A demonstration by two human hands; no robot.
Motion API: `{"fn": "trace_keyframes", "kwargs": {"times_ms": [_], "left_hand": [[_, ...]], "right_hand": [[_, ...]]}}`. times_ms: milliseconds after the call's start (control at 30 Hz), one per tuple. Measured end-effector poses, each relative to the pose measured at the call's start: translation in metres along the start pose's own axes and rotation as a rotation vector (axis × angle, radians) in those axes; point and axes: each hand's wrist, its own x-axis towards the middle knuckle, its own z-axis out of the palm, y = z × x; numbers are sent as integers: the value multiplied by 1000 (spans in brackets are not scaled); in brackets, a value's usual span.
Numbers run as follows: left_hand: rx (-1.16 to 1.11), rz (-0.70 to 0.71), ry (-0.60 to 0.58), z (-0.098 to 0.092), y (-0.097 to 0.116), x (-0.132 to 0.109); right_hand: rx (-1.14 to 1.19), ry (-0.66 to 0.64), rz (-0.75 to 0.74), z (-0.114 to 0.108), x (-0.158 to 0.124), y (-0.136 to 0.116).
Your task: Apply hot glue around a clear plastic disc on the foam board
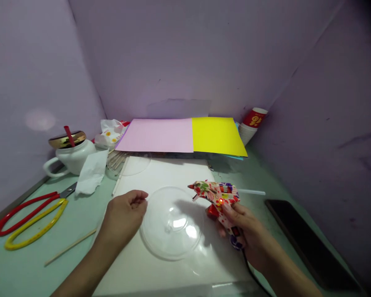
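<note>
My right hand (239, 225) grips a hot glue gun (218, 192) with a floral pattern and a lit red light. Its nozzle points left, and a clear glue stick (252, 192) juts from the back. Below and left of the nozzle, a round clear plastic lid (160, 231) lies flat on a white board (126, 268). My left hand (125, 214) is closed at the lid's left edge, fingers curled inward. Whether anything is between those fingers is hidden.
Scissors (34, 216) with red and yellow handles and a thin wooden stick (69, 247) lie left. A white mug (76, 159) and tissue (91, 173) stand behind. Pink paper (163, 134) and yellow paper (218, 134) span the back, near paper cups (253, 121). A black phone (306, 243) lies right.
</note>
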Motion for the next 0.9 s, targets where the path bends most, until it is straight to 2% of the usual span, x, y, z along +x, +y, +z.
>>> {"fn": "trace_keyframes", "kwargs": {"times_ms": [100,233,400,500,567,633,733,867,900], "left_hand": [[250,112,-5,-2,1,-4],[382,223,-100,-5,0,-4],[574,420,-142,-5,-2,-3],[705,466,-129,1,-3,-6],[716,476,-69,4,-4,-8],[622,456,-19,5,-5,-8],[437,313,13,-1,-5,-4],[517,182,280,-22,-3,4],[563,154,313,-27,-2,5]], "right_hand": [[146,-64,-7,2,-1,1],[226,-80,-16,6,-5,1],[181,-3,-65,8,-4,4],[117,21,-67,9,-2,9],[100,14,-74,9,-2,11],[99,21,-88,8,-3,12],[104,35,-88,8,-5,11],[147,63,-89,8,-6,10],[160,59,-95,8,-6,10]]}}
